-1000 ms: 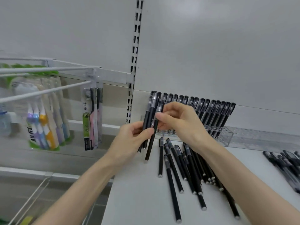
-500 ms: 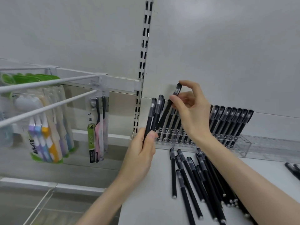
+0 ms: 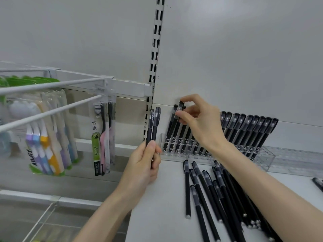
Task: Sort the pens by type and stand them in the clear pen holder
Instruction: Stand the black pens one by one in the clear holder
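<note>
The right hand [image 3: 201, 123] pinched one pen [image 3: 174, 126] by its cap, tip down at the left end of the clear pen holder [image 3: 269, 159] at the back of the shelf [image 3: 157, 215]; the left hand [image 3: 145, 168] gripped two more pens [image 3: 153, 126] upright just beside it. It seemed best to match the neighbours' lean and release only once seated (loose pens [image 3: 206, 189] lay nearer).

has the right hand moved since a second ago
Yes. The right hand left the two pens in the left hand and went up and back to the clear pen holder's left end, pinching a pen there.
</note>
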A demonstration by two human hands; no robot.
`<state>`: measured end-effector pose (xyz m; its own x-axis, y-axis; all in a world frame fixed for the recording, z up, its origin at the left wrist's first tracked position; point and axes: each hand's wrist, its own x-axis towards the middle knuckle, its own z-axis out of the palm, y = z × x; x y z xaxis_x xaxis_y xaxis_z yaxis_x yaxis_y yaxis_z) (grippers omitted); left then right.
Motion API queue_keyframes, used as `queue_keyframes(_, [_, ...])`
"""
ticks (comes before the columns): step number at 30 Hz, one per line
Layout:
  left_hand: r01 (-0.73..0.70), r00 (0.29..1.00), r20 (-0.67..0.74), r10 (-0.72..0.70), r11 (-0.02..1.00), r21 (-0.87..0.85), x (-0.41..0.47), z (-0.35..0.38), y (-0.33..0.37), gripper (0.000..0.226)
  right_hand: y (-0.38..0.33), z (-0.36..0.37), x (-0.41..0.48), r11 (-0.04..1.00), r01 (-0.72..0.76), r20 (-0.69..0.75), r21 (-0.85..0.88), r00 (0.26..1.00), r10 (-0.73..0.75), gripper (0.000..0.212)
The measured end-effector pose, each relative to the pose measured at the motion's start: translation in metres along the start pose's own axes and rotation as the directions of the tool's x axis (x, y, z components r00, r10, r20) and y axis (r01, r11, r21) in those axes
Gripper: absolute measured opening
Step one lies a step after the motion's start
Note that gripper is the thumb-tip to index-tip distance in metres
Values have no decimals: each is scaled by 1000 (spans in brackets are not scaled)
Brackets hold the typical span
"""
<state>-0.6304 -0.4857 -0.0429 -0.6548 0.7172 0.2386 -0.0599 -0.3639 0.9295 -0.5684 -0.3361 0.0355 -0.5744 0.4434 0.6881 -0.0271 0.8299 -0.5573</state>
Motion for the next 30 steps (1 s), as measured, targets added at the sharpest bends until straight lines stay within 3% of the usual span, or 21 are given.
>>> queue_keyframes(6, [-24,1000,8,24,998,59,-1,0,-1,27,-4,-6,11,999,5,94,-51,996,0,20])
queue_keyframes(17, [-26,1000,7,26,998,51,-1,-1,-1,29,-7,-4,2,987,28,125,-161,992,-8,19])
queue_keyframes(20, [-39,998,48,35,996,80,-2,-2,-2,30,-16,-12,-8,998,-60,111,18,992,58,16])
queue_keyframes(23, [-67,993,104,52,988,142,-5,1,0,33,-24,-18,-22,948,-178,238,264,964,115,22])
queue_keyframes(30, [-82,988,150,46,967,241,-4,9,-1,30,-20,-24,-28,890,-231,254,394,957,136,29])
